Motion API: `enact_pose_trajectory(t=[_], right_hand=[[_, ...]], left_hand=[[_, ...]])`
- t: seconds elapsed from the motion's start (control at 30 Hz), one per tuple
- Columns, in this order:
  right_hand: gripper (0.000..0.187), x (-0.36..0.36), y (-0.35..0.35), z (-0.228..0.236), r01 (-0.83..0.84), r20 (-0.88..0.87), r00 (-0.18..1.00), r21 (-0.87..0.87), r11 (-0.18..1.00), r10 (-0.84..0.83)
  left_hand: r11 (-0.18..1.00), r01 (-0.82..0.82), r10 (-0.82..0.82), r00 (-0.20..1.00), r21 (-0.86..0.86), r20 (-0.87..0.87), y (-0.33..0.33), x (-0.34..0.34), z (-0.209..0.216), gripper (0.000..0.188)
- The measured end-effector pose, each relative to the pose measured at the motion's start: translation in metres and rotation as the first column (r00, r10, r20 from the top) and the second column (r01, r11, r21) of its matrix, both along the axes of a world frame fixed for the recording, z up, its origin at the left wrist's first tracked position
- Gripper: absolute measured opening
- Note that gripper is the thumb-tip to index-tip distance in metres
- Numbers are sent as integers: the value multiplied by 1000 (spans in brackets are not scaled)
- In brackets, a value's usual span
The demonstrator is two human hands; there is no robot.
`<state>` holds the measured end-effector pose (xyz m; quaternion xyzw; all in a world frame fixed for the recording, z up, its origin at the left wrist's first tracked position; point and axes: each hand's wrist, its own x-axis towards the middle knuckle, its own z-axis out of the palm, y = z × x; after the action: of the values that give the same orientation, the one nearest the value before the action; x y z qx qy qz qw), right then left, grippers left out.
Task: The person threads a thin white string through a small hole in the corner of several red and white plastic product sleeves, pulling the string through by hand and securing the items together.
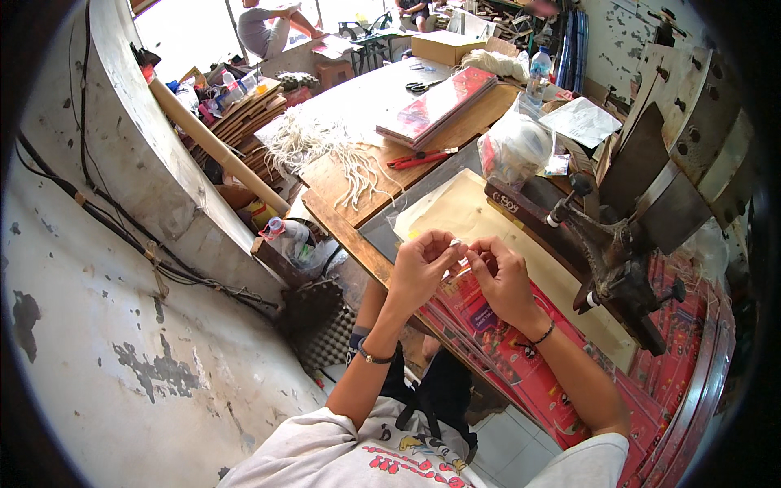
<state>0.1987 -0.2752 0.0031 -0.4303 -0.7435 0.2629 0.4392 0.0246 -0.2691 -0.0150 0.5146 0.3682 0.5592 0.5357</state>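
Note:
My left hand (421, 264) and my right hand (502, 281) meet fingertip to fingertip above the bench. Both are closed in a pinch on a small white piece (458, 244), mostly covered by the fingers; its kind is too small to tell. Below them lie red printed plastic sheets (521, 350), stacked along the bench's near side. A cream-coloured sheet (455, 205) is spread just beyond the hands. To the right of the right hand stands a metal machine (606, 252) with a dark bar across the bench.
Loose white cords (317, 150) hang over the wooden table's edge, beside a red-handled tool (423, 158). Farther back are a red printed stack (439, 106), black scissors (421, 85), a cardboard box (447, 49) and a filled plastic bag (517, 146). Someone (272, 28) sits by the window.

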Motion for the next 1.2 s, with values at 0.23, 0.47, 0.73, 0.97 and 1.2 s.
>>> enact_pose_trajectory(t=[0.23, 0.47, 0.73, 0.97, 1.2], right_hand=[[16, -4, -6, 9, 38, -68, 997, -41, 998, -41], [14, -2, -4, 6, 59, -71, 996, 79, 995, -53], [14, -1, -4, 7, 38, -112, 993, 10, 999, -37], [15, -2, -3, 7, 25, -127, 992, -18, 1000, -27], [17, 1, 3, 1, -46, -132, 990, 28, 999, 49]], left_hand=[[999, 7, -6, 1000, 37, -24, 2, 4, -1, 14], [998, 66, -65, 998, 23, -26, 5, 0, -3, 13], [995, 100, -100, 994, -16, -39, 4, -4, 1, 13], [999, 32, -31, 999, 7, -38, 2, 4, -3, 18], [996, 49, -52, 998, -77, -43, 3, -1, -2, 19]])
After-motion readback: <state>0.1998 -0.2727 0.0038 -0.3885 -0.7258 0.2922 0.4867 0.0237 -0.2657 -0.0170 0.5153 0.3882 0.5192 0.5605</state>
